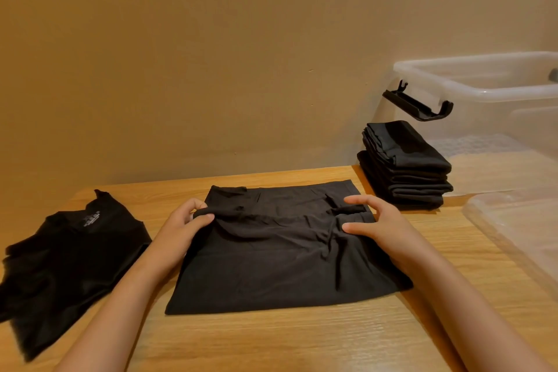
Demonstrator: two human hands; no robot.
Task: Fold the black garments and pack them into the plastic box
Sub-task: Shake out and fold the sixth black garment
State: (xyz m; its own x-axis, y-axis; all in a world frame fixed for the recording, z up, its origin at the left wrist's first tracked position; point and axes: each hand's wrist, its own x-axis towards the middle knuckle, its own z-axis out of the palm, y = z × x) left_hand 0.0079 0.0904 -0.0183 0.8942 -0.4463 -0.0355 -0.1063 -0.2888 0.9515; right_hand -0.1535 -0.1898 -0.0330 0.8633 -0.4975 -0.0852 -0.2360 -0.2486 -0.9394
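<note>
A black garment (271, 263) lies half folded in the middle of the wooden table (302, 338). My left hand (184, 226) pinches the fold's left corner between thumb and fingers. At the fold's right end, my right hand (377, 220) grips the cloth with curled fingers and thumb. A stack of folded black garments (404, 166) stands at the table's far right corner. The clear plastic box (483, 90) sits behind and to the right of that stack. An unfolded black shirt (69, 257) lies at the left.
A clear plastic lid (519, 229) lies on the table's right edge. The box's black latch (419, 106) sticks out above the stack. A plain wall runs close behind the table.
</note>
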